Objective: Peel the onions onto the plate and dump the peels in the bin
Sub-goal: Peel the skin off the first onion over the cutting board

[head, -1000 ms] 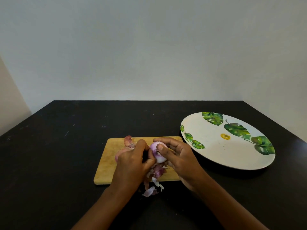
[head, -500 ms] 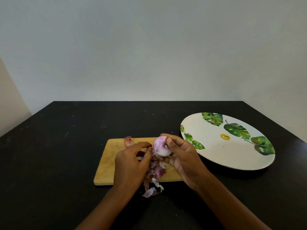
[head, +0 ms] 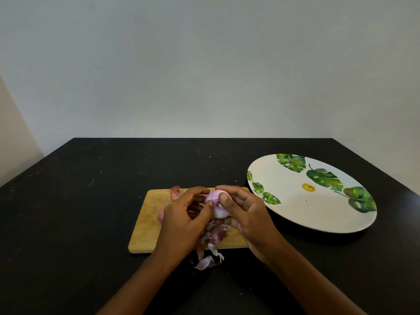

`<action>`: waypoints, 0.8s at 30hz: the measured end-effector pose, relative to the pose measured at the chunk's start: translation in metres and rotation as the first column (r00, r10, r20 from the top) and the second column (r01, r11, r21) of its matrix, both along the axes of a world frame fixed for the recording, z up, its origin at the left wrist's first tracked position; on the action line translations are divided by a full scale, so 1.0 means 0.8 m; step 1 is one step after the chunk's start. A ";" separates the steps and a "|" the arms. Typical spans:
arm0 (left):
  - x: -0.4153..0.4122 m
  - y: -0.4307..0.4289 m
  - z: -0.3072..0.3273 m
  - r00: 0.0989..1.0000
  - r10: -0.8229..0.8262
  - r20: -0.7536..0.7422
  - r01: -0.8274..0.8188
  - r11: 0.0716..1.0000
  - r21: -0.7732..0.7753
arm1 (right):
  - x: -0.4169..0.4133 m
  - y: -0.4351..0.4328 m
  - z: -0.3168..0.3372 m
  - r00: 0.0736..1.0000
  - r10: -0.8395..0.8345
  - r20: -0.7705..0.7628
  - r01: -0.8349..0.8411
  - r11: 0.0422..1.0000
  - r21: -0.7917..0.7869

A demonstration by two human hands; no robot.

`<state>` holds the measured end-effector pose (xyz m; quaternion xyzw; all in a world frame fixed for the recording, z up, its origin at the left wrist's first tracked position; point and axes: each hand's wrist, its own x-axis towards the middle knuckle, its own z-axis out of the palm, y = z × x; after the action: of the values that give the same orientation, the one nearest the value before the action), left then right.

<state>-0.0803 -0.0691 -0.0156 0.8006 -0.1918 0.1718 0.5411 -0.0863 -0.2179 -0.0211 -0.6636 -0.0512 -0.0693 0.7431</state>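
Both hands hold a pale purple onion [head: 216, 204] just above a wooden cutting board [head: 147, 214]. My right hand [head: 247, 214] grips it from the right, thumb on its top end. My left hand [head: 184, 217] pinches the onion's left side with thumb and fingers. Loose purple peels [head: 214, 235] lie under the hands on the board, and some [head: 208, 260] have spilled onto the table in front of it. Another onion [head: 161, 215] shows partly behind my left hand. A white plate with green leaves [head: 295, 214] sits to the right, holding nothing.
A dark red peel piece [head: 175, 192] lies at the board's far edge. The black table [head: 91, 201] runs back to a pale wall. No bin is in view.
My left hand has come back onto the onion after pulling away half a second ago. The onion has turned a little in my right hand.
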 end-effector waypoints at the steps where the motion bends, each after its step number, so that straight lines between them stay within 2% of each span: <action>1: 0.000 0.000 0.001 0.999 -0.019 -0.025 0.019 1.000 -0.011 | -0.001 0.000 0.000 1.000 0.002 0.011 -0.002 1.000 -0.012; 8: -0.002 0.000 0.003 0.980 -0.044 -0.194 0.037 0.999 -0.038 | -0.006 0.002 0.000 0.986 0.005 0.167 0.036 0.970 -0.240; 15: -0.005 -0.002 0.004 0.985 -0.037 -0.168 0.042 0.999 0.027 | -0.005 0.002 -0.001 0.980 0.054 0.193 0.010 0.948 -0.318; 19: -0.002 0.002 0.004 0.991 0.004 -0.130 0.003 0.999 0.048 | -0.006 0.001 0.004 0.988 0.050 0.146 -0.018 0.977 -0.213; 24: 0.009 0.006 0.002 0.992 0.059 -0.114 -0.062 0.998 -0.021 | -0.007 0.005 0.009 0.994 0.099 -0.048 -0.098 0.995 0.021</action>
<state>-0.0733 -0.0641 -0.0141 0.8079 -0.1343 0.1447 0.5553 -0.0919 -0.2142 -0.0140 -0.6547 -0.0648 -0.0167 0.7529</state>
